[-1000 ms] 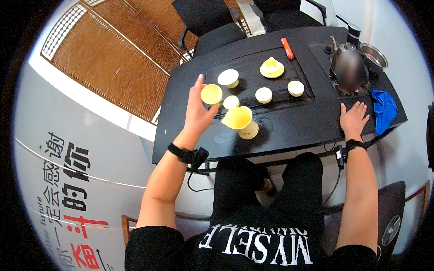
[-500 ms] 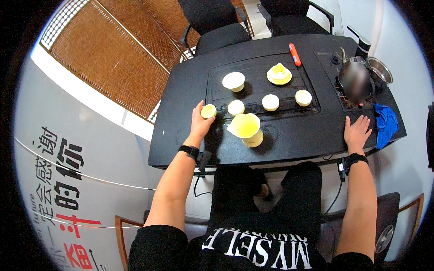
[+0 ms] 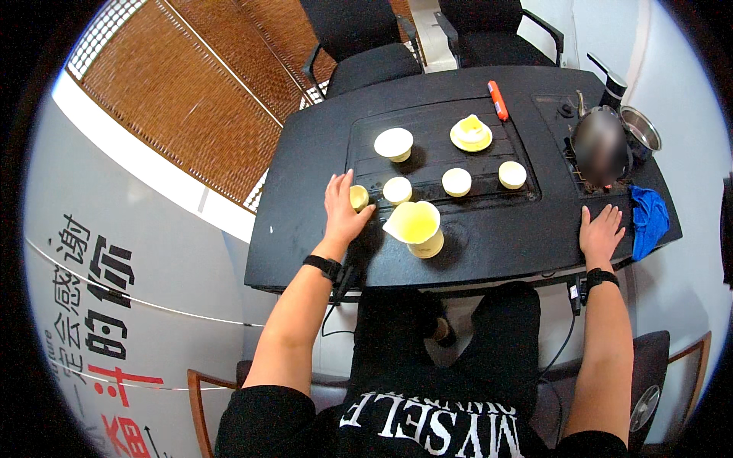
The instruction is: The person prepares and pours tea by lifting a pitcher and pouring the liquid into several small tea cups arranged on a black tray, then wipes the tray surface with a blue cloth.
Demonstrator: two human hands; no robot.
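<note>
My left hand (image 3: 345, 210) is at the table's left side, fingers stretched and thumb apart, around a small pale-yellow teacup (image 3: 359, 198). The hand hides part of this cup; the thumb lies close to its near edge. To the right stand similar cups: one (image 3: 397, 191) nearest the hand, another (image 3: 456, 182) in the middle, and a third (image 3: 512, 175) farther right. In front of them is a spouted pitcher (image 3: 425, 243) with yellow liquid inside. My right hand (image 3: 602, 233) lies flat on the table, fingers spread, beside a blue cloth (image 3: 648, 221).
A flared white bowl (image 3: 394, 143) and a yellow saucer with a lid (image 3: 471, 133) stand on the black tea tray (image 3: 439, 122). Behind lies a red tube-shaped packet (image 3: 498, 101). At right are a kettle (image 3: 599, 145) and a steel pot (image 3: 641, 127). Black chairs (image 3: 374, 65) stand beyond.
My left hand's fingers have loosened from around the teacup and stretched out. The cup sits slightly nearer its neighbour. My right hand stays flat on the table.
</note>
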